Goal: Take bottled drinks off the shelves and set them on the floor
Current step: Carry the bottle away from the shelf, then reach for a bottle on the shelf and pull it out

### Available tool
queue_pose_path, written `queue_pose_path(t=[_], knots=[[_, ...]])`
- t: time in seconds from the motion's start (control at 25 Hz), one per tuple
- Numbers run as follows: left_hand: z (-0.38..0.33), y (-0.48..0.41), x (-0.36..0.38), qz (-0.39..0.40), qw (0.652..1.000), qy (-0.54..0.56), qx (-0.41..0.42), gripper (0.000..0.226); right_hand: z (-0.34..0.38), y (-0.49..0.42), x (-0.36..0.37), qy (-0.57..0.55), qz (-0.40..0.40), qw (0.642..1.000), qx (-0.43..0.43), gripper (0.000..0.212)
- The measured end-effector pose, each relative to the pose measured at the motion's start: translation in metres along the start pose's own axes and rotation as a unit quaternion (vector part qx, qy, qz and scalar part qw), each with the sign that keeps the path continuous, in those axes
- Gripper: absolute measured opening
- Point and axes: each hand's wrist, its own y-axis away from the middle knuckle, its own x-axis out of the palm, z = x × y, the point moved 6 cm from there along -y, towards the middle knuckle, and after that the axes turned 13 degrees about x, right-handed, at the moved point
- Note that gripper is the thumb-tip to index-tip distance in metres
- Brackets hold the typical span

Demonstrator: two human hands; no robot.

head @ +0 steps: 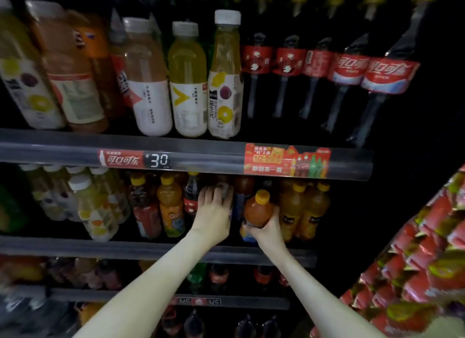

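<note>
The right hand [266, 230] grips one amber, yellow-capped plastic bottle [258, 209], long axis nearly upright, cap up; the left hand [214, 209] curls round one grey-capped bottle [225, 189].

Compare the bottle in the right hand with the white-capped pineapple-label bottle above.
The held bottle has a yellow cap and amber drink; the pineapple-label bottle has a white cap and pale yellow drink. The held bottle is gripped by the right hand and tilted; the pineapple-label bottle stands untouched. Both are capped.
</note>
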Motion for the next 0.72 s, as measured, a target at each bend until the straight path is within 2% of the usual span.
queue_pose_path(t=[0.12,0.24,0.32,0.4,0.48,0.56,0.6,0.72], knots=[[0.005,0.006,-0.012,-0.038,0.999,0.011,-0.024,0.069,0.0,-0.022,0.012,0.016,0.026,0.999,0.018,0.081],[0.002,0.027,-0.011,-0.082,0.994,0.07,0.002,0.056,-0.001,-0.036,0.02,0.002,0.065,0.998,0.016,0.076],[0.006,0.04,-0.008,-0.079,0.987,0.14,-0.025,0.05,-0.002,-0.042,0.025,0.013,0.086,0.996,0.011,0.073],[0.009,0.045,-0.009,-0.068,0.988,0.131,-0.044,0.049,-0.003,-0.04,0.028,0.011,0.099,0.995,0.019,0.076],[0.005,0.044,-0.017,-0.071,0.992,0.098,-0.027,0.048,-0.006,-0.028,0.024,0.005,0.053,0.998,0.014,0.082],[-0.001,0.048,-0.031,-0.105,0.991,0.081,0.004,0.04,-0.007,0.003,0.019,0.057,-0.028,0.997,-0.05,0.086],[-0.004,0.054,-0.038,-0.126,0.989,0.077,0.006,0.036,-0.005,0.023,0.024,0.079,-0.024,0.992,-0.093,0.089],[-0.006,0.083,-0.071,-0.196,0.967,0.151,-0.055,0.036,0.003,0.066,0.06,0.11,0.119,0.966,-0.2,0.102]])
